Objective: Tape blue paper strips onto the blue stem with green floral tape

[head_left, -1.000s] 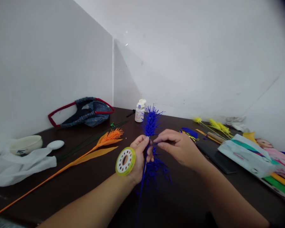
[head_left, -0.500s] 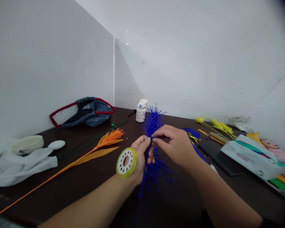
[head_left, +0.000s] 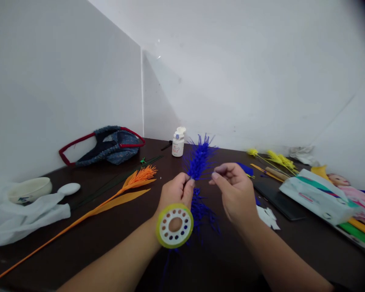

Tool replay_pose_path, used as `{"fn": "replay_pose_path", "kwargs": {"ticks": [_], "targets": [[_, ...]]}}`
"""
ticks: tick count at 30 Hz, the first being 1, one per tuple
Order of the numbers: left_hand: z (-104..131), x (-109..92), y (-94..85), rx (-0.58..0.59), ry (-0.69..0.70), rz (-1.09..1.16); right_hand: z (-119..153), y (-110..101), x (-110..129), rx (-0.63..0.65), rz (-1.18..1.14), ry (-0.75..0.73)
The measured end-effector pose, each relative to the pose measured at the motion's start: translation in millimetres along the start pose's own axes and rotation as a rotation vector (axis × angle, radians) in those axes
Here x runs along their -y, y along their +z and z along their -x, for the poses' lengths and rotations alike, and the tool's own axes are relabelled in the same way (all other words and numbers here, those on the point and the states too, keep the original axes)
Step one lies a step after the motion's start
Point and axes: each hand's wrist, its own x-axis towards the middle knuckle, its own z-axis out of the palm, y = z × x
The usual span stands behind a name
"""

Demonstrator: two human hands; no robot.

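Left hand (head_left: 177,190): thumb and fingers pressed together, pinching the blue wheat ear (head_left: 200,162) at its base; the far fingertips are partly hidden.
Blue wheat ear: raised in front of the person, near the middle of the view, bristly head up and leaning slightly right.
Tape roll (head_left: 183,224): yellow tape on a white core ringed with holes, sitting at the left wrist.
Right hand (head_left: 234,186): just beside the ear's base, apart from the left hand, thumb and forefinger tips drawn close, the other fingers curled — whether something thin lies between the tips, I cannot tell.
Lower blue cluster (head_left: 202,213): behind and below the left hand, over the dark table (head_left: 79,243).
Orange ear (head_left: 142,174): lying to the left, its long stem running toward the near left edge.
Left side: bowl (head_left: 30,190), white cloth (head_left: 27,219) and red-edged denim piece (head_left: 118,148).
Back: white bottle (head_left: 178,146) near the wall.
Right side: yellow ears (head_left: 280,160), black flat object (head_left: 281,200), pale packet (head_left: 318,196) and doll (head_left: 349,194) — white scraps (head_left: 267,218) lie beside the right forearm.
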Motion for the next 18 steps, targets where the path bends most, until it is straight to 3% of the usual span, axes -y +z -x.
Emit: {"fn": "replay_pose_path", "kwargs": {"ticks": [1, 3, 5, 11, 18], "targets": [[0.0, -2.4, -2.6, -0.015, 0.059, -0.079, 6.0, -0.9, -4.3, -0.001, -0.119, 0.110], [0.0, -6.1, -5.7, -0.010, 0.157, -0.195, 17.8, -0.3, -10.6, 0.119, -0.339, 0.333], [-0.1, -7.4, -6.3, 0.020, 0.204, -0.279, 26.6, 3.0, -13.4, 0.238, -0.455, 0.458], [-3.5, -7.1, -5.6, 0.095, 0.204, -0.448, 30.8, 6.9, -17.6, 0.211, -0.344, 0.423], [-5.0, -8.9, -6.4, 0.087, 0.174, -0.295, 28.4, 1.2, -16.9, 0.153, -0.298, 0.465]]}}
